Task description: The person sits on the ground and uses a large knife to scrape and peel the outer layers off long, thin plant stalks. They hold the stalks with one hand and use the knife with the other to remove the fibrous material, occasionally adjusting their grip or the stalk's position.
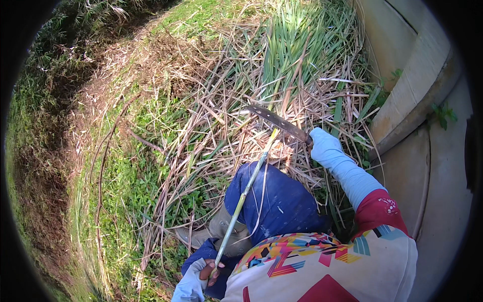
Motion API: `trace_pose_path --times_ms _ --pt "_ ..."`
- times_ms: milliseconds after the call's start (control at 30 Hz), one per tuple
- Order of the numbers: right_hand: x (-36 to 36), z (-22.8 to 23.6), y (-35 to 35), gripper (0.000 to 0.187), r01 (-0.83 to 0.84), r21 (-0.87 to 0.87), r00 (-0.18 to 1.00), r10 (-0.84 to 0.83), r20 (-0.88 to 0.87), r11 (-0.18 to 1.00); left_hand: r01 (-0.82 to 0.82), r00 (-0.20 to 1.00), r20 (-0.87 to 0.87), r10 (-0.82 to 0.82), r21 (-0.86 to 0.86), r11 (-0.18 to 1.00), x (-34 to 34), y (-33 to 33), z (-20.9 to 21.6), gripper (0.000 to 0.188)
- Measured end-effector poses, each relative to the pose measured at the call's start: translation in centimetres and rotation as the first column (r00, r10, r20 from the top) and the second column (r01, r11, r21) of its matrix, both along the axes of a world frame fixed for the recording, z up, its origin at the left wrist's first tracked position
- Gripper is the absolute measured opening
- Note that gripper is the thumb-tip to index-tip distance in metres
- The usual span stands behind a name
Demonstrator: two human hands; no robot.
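A long pale green cane stalk (240, 201) slants up from my left hand (212, 271), whose fingers are wrapped round its lower end. It passes over my blue-trousered knee toward the cut leaves. My right hand (324, 146), in a light blue sleeve that covers much of it, grips the handle of a machete (276, 120). The dark, worn blade points left and lies across the upper part of the stalk; whether it touches the stalk I cannot tell. Beyond the blade, long green leaves (297, 45) spread out in line with the stalk.
Dry leaves and straw (221, 110) cover the ground ahead. A concrete wall (437, 166) with a jutting buttress (415, 95) rises close on my right. Green weeds (136, 171) and a thin bent branch (103, 156) lie to the left. My boot (193, 236) rests beside the stalk.
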State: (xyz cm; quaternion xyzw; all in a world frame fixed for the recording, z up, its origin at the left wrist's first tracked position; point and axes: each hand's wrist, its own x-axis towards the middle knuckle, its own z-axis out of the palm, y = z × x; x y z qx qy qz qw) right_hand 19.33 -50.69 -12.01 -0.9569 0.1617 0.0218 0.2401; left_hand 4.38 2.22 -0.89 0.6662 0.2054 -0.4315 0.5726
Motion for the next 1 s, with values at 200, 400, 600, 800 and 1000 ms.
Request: trace_pose_path --times_ms 200,400,600,800,1000 --pt "-1.0 1.5 1.8 0.043 -0.132 0.092 0.989 0.124 0.084 0.987 -0.051 0.988 -0.151 0.022 -0.188 0.981 -3.7 5.8 -2.7 0.038" --pt "-4.5 -0.4 3.1 0.041 -0.377 -0.087 0.895 0.387 0.223 0.922 -0.233 0.96 -0.187 0.211 -0.108 0.967 -4.1 2.8 2.3 0.024" --pt "-3.0 -0.1 0.8 0.04 0.02 0.001 0.993 -0.02 0.112 1.0 -0.086 0.982 -0.163 0.097 0.069 0.994 -4.1 2.9 5.0 0.022" --pt "-4.9 1.6 2.9 0.037 -0.466 -0.122 0.871 0.478 0.109 0.876 -0.287 0.934 -0.207 0.29 0.048 0.957 -5.2 2.3 4.9 0.02" --pt "-2.8 1.6 2.6 0.049 -0.158 -0.056 0.987 0.157 -0.023 0.986 -0.391 0.916 -0.048 0.398 0.108 0.914 -6.3 3.4 5.5 0.017"
